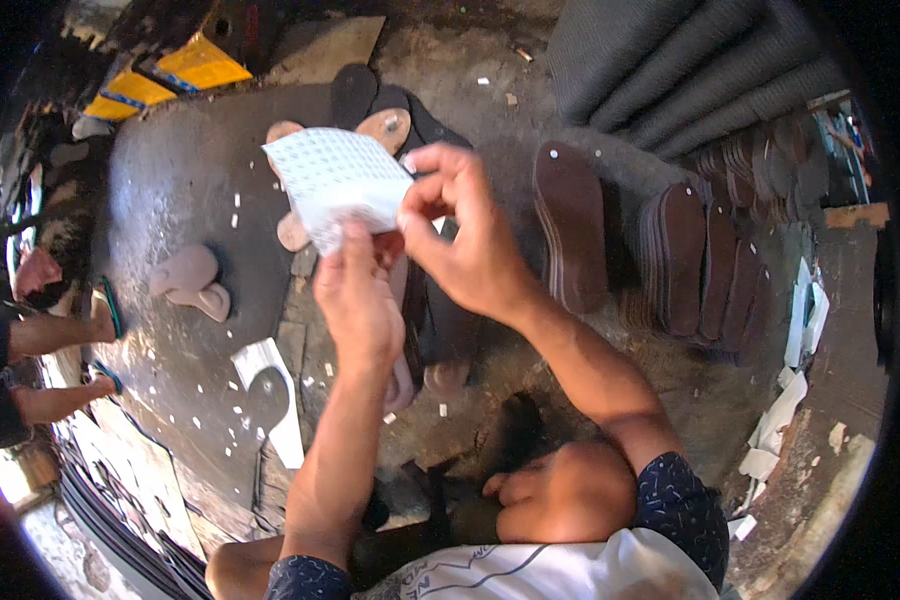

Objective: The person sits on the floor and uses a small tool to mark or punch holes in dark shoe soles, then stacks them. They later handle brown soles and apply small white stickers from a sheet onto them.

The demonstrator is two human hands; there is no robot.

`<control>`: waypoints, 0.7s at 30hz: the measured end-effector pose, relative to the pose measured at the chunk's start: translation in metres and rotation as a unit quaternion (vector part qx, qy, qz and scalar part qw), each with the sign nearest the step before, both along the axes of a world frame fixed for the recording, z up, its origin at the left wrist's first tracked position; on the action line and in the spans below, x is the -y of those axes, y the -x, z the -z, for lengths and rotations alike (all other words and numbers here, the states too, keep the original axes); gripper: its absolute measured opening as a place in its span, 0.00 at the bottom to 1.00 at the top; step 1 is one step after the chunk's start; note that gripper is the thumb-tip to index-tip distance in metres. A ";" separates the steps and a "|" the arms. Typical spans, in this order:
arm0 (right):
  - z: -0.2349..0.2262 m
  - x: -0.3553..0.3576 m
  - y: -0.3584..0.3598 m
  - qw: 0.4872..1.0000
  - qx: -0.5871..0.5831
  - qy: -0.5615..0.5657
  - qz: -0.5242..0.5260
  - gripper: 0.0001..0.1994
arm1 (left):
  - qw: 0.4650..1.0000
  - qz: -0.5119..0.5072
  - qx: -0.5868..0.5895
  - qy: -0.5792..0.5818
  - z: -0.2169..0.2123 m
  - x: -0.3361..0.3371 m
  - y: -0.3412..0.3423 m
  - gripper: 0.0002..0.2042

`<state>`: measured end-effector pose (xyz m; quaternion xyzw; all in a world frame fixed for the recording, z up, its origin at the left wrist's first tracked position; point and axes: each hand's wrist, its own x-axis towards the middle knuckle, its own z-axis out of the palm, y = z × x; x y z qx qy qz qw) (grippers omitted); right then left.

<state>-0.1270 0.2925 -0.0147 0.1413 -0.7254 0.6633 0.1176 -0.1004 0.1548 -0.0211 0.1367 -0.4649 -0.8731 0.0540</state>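
Observation:
A white sheet (335,175) printed with rows of small marks is held up in front of me, slightly curved. My left hand (360,305) grips its lower edge between thumb and fingers. At the sheet's right edge, my right hand (460,225) has its thumb and index finger curled together; whether they pinch the sheet or a small piece from it, I cannot tell. Beneath the sheet, partly hidden, lie tan shoe soles (388,130) and dark ones (354,92). To the right stands a stack of brown soles (570,225), a small white dot on its top one.
More brown sole stacks (675,260) stand farther right. Ribbed dark sheets (690,70) lean at the back right. Beige soles (188,272) and a cut white sheet (288,425) lie on the left, among scattered white scraps. Another person's feet (102,320) show at the left edge.

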 end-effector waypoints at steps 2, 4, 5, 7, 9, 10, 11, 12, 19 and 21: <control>0.017 -0.014 0.016 0.988 0.119 0.093 -0.012 0.26 | 0.998 -0.042 -0.036 -0.013 0.018 0.046 0.003 0.12; 0.072 -0.046 0.031 0.978 0.201 0.048 -0.011 0.25 | 0.990 -0.134 -0.003 -0.037 0.001 0.079 0.004 0.16; 0.106 -0.059 0.029 0.972 0.235 -0.008 -0.026 0.25 | 0.987 -0.155 -0.003 -0.043 0.006 0.098 0.003 0.20; 0.142 -0.052 0.018 0.941 0.285 -0.171 -0.060 0.23 | 0.977 -0.202 0.016 -0.064 0.011 0.131 -0.007 0.22; 0.158 -0.037 0.006 0.924 0.224 -0.305 -0.048 0.24 | 0.961 -0.242 0.036 -0.128 0.016 0.153 -0.021 0.22; 0.172 -0.040 0.003 0.909 0.178 -0.377 -0.028 0.25 | 0.958 -0.253 0.044 -0.129 0.020 0.161 -0.028 0.21; 0.180 -0.042 0.002 0.924 0.122 -0.364 0.006 0.25 | 0.954 -0.263 0.052 -0.134 0.026 0.168 -0.034 0.20; 0.187 -0.046 0.001 0.934 0.065 -0.350 0.040 0.25 | 0.950 -0.273 0.060 -0.139 0.036 0.176 -0.041 0.19; 0.178 -0.022 -0.049 0.927 0.196 -0.311 0.076 0.44 | 0.922 -0.216 0.319 0.032 0.153 0.372 -0.175 0.13; 0.165 -0.021 -0.066 0.908 0.155 -0.379 0.088 0.47 | 0.870 -0.083 0.457 0.166 0.160 0.389 -0.196 0.13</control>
